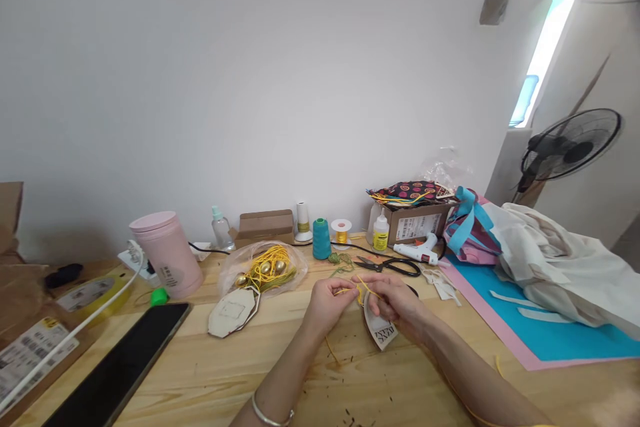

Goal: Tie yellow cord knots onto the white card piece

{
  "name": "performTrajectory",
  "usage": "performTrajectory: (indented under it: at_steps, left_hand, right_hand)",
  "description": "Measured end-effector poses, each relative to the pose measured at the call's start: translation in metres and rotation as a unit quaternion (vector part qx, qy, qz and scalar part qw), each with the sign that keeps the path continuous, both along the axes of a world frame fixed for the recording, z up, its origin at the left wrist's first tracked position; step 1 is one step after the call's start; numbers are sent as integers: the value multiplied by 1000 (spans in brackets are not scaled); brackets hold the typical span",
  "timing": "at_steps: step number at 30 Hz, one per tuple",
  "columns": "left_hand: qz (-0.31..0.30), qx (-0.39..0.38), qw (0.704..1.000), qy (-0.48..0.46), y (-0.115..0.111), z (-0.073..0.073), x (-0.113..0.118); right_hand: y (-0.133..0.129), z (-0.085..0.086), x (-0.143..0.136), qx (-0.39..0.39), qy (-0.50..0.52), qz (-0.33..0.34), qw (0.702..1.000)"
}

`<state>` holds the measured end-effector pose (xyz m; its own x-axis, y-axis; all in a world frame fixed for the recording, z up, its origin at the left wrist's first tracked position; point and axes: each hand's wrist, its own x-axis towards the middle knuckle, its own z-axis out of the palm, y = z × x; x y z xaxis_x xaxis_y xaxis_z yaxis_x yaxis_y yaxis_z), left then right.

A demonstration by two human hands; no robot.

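Note:
My left hand point(330, 307) is closed in a pinch on a thin yellow cord point(332, 351), whose end hangs down over the wood. Close beside it, my right hand point(397, 304) has its fingers closed on the same yellow cord. A small pale piece with dark printing point(381, 332) hangs beneath my right hand, near its fingers. Behind the hands lie black scissors point(387, 265) and a tangle of green thread point(341, 260). To the left are pale octagonal pieces point(233, 312) and a clear bag of yellow cords and gold beads point(265, 269).
On the wooden table point(240, 380) are a black phone point(120, 367), a pink cup point(167, 254), a teal thread cone point(321, 239), a glue bottle point(381, 234) and a white glue gun point(417, 251). Blue and pink sheets point(575, 344) and white cloth lie at the right.

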<state>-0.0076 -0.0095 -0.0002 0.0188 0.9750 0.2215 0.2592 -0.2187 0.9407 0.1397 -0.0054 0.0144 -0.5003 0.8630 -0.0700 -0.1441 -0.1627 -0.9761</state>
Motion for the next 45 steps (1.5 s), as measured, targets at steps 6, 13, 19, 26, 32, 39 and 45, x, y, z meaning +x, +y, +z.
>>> performTrajectory:
  at_steps: [6, 13, 19, 26, 32, 39, 45]
  left_hand:
    - [-24, -21, 999, -24, 0, 3, -2]
    - [-49, -18, 998, -31, -1, 3, 1]
    - [-27, -25, 999, -28, 1, 0, 1]
    - [-31, -43, 997, -59, 1, -2, 1]
    - [-13, -28, 995, -95, 5, -5, -1]
    - [9, -28, 993, -115, 6, -5, -2]
    - [-7, -30, 992, -124, 4, -1, -2]
  right_hand:
    - [-1, -11, -9, 223, -233, -85, 943]
    - [0, -11, -7, 409, -385, -172, 809]
    - [-1, -10, -7, 444, -403, -188, 778]
    - [1, -11, -6, 471, -367, -190, 780]
    - [1, -11, -4, 467, -357, -179, 789]
    - [2, -11, -4, 466, -362, -163, 791]
    - [3, -13, -5, 457, -371, -156, 793]
